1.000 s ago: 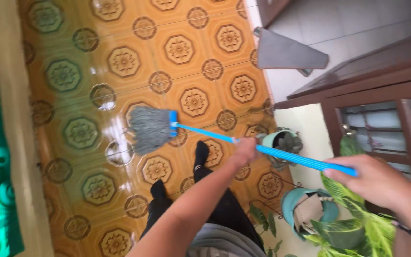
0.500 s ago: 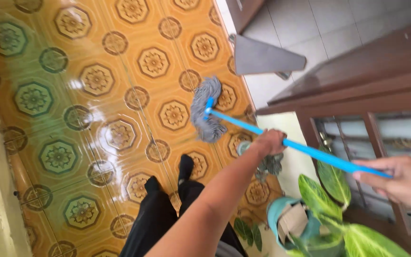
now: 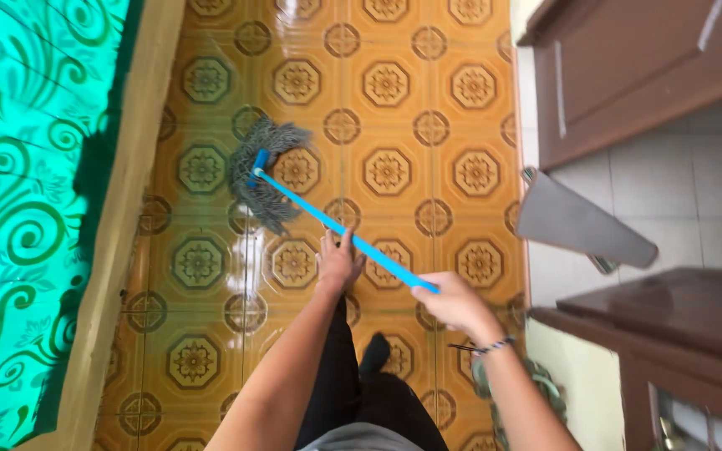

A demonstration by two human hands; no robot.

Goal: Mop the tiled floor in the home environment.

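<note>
A glossy floor (image 3: pixel 394 100) of orange tiles with brown octagon medallions fills the middle of the view, wet enough to throw back light near the left centre. Along the left runs a tan ledge (image 3: pixel 119 250), and beyond it a bright green surface with swirling leaf patterns (image 3: pixel 18 209). On the right the orange tiles end at a strip of pale grey tiling (image 3: pixel 687 192), framed by dark brown wooden door parts (image 3: pixel 628 58) at the far right and a brown wooden cabinet top (image 3: pixel 678 309) nearer.

The mop (image 3: pixel 269 171) lies with its grey string head on the floor at the far left of the orange tiles, just beside the ledge. Its blue handle (image 3: pixel 340 227) slants from the head down and right toward the person. The left hand (image 3: pixel 338 260) sits on the middle of the handle, fingers (image 3: pixel 327 244) pointing away and laid loosely over it rather than curled tight; the shaft passes under the fingertips. The right hand (image 3: pixel 457 302) is at the near end of the handle, its fingers closed around the tip, with a beaded bracelet (image 3: pixel 482 347) at the wrist.

A flat grey triangular pad (image 3: pixel 578 221) rests on the pale tiles to the right. Near the bottom right, a round greenish pot (image 3: pixel 536 392) shows partly behind the right forearm; what it holds cannot be told. The person's dark trouser legs (image 3: pixel 353 384) stand on the tiles below the hands.
</note>
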